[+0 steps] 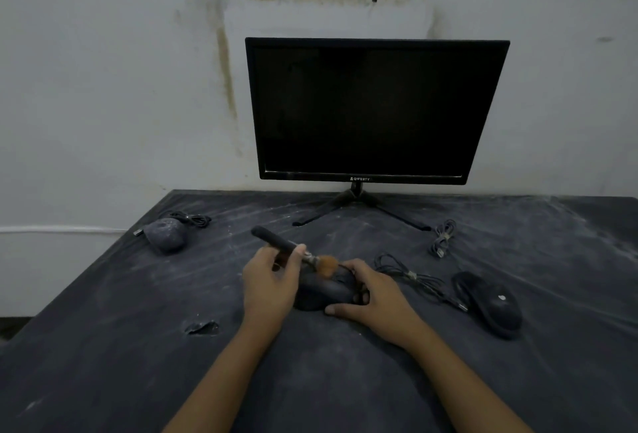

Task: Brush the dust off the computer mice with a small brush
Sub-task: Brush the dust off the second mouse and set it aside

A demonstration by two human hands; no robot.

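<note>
A plain, worn computer workplace: a dusty dark desk carries a black monitor against a stained white wall.

Counts: 3 computer mice, i.e. 1 dusty mouse far left, 1 middle mouse btwn the hands, 1 right mouse. 1 brush. 1 monitor. 3 cable bundles: left cable, middle cable, right cable. 2 hands: left hand, right hand. 1 table.
</note>
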